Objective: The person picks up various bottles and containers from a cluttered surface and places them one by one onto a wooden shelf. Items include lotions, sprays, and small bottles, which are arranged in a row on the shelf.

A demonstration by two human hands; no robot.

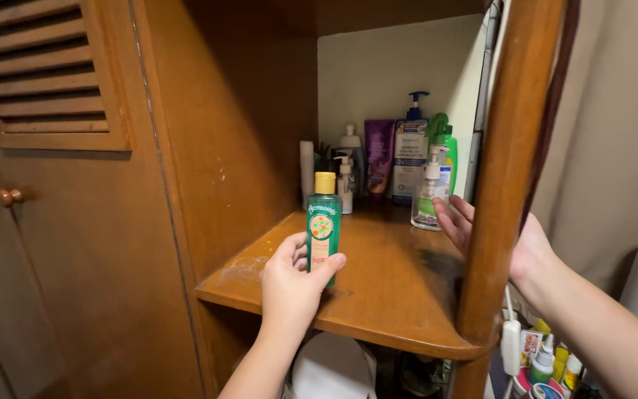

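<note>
**Green bottle held upright over the shelf front**

The green bottle [323, 222] with a yellow cap stands upright in the left hand [293, 284], thumb and fingers pinching its lower half, just above the front of the wooden shelf [385, 295]. It looks like the placing step: the bottle would need lowering onto bare wood. The right hand [481, 236] is empty, fingers spread, reaching past the wooden post [500, 185] toward a clear pump bottle [428, 193]. More toiletry bottles [396, 155] crowd the back.
</note>
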